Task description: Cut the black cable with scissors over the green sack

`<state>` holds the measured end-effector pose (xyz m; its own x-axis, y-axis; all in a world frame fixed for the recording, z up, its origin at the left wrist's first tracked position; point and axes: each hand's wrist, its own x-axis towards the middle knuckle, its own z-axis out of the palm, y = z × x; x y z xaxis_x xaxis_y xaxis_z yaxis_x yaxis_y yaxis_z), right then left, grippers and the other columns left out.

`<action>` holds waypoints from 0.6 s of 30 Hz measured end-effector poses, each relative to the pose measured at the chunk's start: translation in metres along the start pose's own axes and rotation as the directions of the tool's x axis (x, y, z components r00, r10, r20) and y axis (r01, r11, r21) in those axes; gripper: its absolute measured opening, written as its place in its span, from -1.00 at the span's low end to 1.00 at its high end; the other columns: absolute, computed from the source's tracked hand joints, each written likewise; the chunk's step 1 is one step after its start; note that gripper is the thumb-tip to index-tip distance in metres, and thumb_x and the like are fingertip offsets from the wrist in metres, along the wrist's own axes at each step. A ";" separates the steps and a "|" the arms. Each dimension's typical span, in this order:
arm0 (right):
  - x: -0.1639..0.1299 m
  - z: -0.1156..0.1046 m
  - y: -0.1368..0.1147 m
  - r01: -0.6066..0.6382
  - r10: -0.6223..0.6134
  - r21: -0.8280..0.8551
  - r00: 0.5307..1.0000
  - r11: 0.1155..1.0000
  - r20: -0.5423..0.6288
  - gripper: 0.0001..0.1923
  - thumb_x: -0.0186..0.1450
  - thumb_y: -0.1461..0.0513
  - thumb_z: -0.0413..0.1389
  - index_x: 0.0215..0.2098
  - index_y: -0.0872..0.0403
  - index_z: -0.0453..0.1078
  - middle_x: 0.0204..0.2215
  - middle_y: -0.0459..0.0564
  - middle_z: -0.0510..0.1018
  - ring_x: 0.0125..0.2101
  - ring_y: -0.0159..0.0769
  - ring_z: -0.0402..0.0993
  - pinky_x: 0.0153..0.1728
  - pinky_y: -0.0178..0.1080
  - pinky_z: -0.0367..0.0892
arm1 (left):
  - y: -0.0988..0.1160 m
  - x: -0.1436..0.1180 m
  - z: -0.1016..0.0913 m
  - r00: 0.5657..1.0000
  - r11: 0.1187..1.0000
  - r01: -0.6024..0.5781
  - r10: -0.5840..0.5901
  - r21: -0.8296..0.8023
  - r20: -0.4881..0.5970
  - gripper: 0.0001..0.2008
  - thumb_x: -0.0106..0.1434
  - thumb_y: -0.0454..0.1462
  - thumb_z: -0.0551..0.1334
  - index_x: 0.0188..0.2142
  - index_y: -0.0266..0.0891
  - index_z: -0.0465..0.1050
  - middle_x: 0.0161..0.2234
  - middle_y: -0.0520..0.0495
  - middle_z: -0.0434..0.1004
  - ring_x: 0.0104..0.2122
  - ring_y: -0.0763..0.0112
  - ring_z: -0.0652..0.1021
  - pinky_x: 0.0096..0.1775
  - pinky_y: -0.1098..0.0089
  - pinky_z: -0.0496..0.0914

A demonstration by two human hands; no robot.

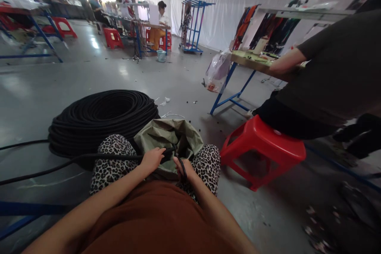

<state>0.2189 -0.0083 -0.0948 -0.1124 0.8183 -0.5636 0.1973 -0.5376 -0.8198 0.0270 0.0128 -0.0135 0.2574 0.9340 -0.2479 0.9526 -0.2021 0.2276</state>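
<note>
I sit with an olive green bag open between my knees. My left hand grips a black cable that runs left across my thigh to a large black cable coil on the floor. My right hand holds a dark tool with looped handles, probably scissors, at the cable's end above the bag.
A person in dark clothes sits on a red stool close on my right, at a blue-framed table. A plastic bag hangs from that table. Blue frame bars lie at my left. More tables, red stools and people are far back.
</note>
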 end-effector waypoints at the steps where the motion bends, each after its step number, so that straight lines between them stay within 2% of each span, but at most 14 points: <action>1: 0.000 0.000 0.001 0.005 -0.006 -0.025 1.000 1.000 -0.015 -0.38 0.47 -0.13 0.18 -0.60 0.05 0.28 -0.76 -0.15 0.30 -0.76 -0.43 0.25 -0.69 -0.38 0.17 | 0.001 0.001 -0.001 1.000 1.000 0.006 -0.006 -0.001 0.005 -0.57 0.51 -0.32 0.14 0.31 -0.14 0.49 0.11 -0.23 0.67 0.10 0.18 0.65 0.08 0.29 0.48; 6: 0.002 0.002 0.004 -0.026 0.020 -0.107 0.998 0.994 -0.053 -0.36 0.51 -0.13 0.12 -0.62 0.03 0.24 -0.75 -0.12 0.32 -0.76 -0.41 0.25 -0.72 -0.37 0.16 | 0.007 0.005 -0.007 0.999 0.999 0.032 -0.031 -0.005 0.030 -0.57 0.50 -0.31 0.16 0.30 -0.12 0.51 0.13 -0.24 0.67 0.13 0.13 0.65 0.09 0.26 0.50; 11: 0.003 0.001 0.002 -0.054 0.043 -0.174 0.997 0.983 -0.062 -0.39 0.48 -0.11 0.18 -0.60 0.06 0.29 -0.72 -0.10 0.38 -0.76 -0.42 0.26 -0.73 -0.38 0.19 | 0.007 0.008 -0.009 0.997 0.999 0.038 -0.040 0.023 0.066 -0.57 0.50 -0.32 0.16 0.29 -0.10 0.53 0.13 -0.24 0.67 0.15 0.13 0.65 0.11 0.26 0.49; 18: 0.003 -0.001 0.002 -0.084 0.081 -0.080 0.996 0.993 -0.040 -0.50 0.44 -0.09 0.23 -0.47 0.08 0.39 -0.75 -0.14 0.32 -0.77 -0.41 0.22 -0.73 -0.37 0.16 | -0.001 0.009 -0.005 0.996 0.999 0.044 -0.046 0.029 0.072 -0.58 0.48 -0.34 0.16 0.27 -0.14 0.53 0.11 -0.28 0.68 0.11 0.12 0.66 0.10 0.22 0.50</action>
<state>0.2202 -0.0070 -0.0984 -0.0574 0.7794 -0.6239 0.2836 -0.5864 -0.7587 0.0277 0.0226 -0.0111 0.2247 0.9184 -0.3256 0.9672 -0.1696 0.1892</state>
